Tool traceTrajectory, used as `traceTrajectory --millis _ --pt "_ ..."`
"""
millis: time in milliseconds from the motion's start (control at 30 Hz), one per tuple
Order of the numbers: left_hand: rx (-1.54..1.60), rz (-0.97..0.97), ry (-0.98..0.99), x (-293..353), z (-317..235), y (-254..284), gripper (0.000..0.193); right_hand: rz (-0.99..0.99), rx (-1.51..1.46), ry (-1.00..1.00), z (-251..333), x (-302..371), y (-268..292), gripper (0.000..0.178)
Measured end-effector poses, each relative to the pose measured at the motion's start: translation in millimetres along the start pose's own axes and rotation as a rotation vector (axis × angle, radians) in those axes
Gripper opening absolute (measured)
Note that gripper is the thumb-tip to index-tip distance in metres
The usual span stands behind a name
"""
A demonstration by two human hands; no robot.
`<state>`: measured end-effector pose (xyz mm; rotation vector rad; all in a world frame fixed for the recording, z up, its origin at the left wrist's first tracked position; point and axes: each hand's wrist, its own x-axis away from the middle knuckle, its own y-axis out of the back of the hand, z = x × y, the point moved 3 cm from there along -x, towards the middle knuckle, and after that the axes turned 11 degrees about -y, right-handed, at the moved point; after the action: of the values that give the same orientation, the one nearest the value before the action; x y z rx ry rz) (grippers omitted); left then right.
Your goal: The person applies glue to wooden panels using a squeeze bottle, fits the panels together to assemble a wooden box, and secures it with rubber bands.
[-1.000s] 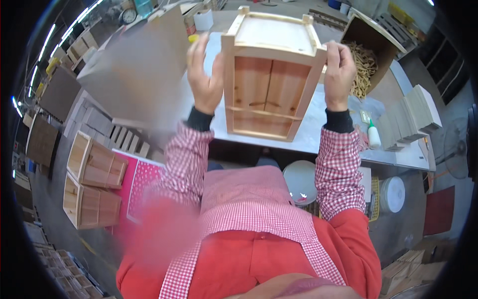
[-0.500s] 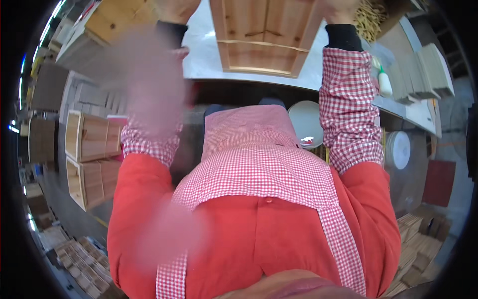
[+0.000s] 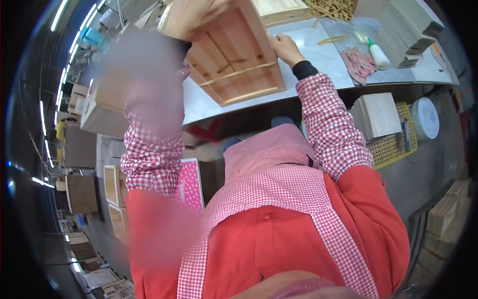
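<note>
A wooden box (image 3: 226, 57) with a recessed panel stands over the white worktop in front of me, tilted with its far end to the left. A pale elastic band (image 3: 234, 74) runs across it near its close end. My left hand (image 3: 196, 17) grips its far left side, the fingertips partly out of sight at the top edge. At the right edge, my right hand (image 3: 286, 49) is closed with its fingers curled against the wood. Both forearms wear red checked sleeves, and pale smears on the lens blur the left one.
On the worktop (image 3: 326, 65) lie a heap of tan elastic bands (image 3: 332, 9), a pink cloth (image 3: 359, 65), a white bottle with green cap (image 3: 378, 55) and stacked grey boards (image 3: 406, 30). Below right are a yellow crate (image 3: 393, 149), boards (image 3: 381, 114) and a white bucket (image 3: 425, 118).
The box has turned and shifted left, its far end swinging left. My right hand has come down to its right edge. The view has swung, showing more of the worktop's right side.
</note>
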<state>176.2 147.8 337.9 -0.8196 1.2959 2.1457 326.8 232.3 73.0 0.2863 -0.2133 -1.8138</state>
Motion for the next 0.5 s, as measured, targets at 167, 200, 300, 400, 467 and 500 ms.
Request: traceTrajectory --millis 167,200,300,400,467,500 --pt "0.267 0.276 0.347 -23 -9 -21 0.031 0.106 0.014 -0.124 -3 11 17 0.049" --pt "0.080 0.418 0.473 -30 -10 -30 0.031 0.159 0.031 -0.147 -12 8 24 0.049" --pt "0.033 0.345 0.410 -34 -14 -31 0.030 0.237 -0.137 -0.051 -20 2 15 0.047" --pt "0.036 0.332 0.449 -36 -15 -30 0.029 0.164 -0.140 0.047 -18 -10 19 0.043" --pt "0.094 0.378 0.585 -33 -11 -31 0.027 -0.072 0.014 0.141 -13 -23 25 0.039" --pt "0.086 0.378 0.584 -31 -4 -31 0.027 -0.070 0.009 0.148 -3 -32 26 0.039"
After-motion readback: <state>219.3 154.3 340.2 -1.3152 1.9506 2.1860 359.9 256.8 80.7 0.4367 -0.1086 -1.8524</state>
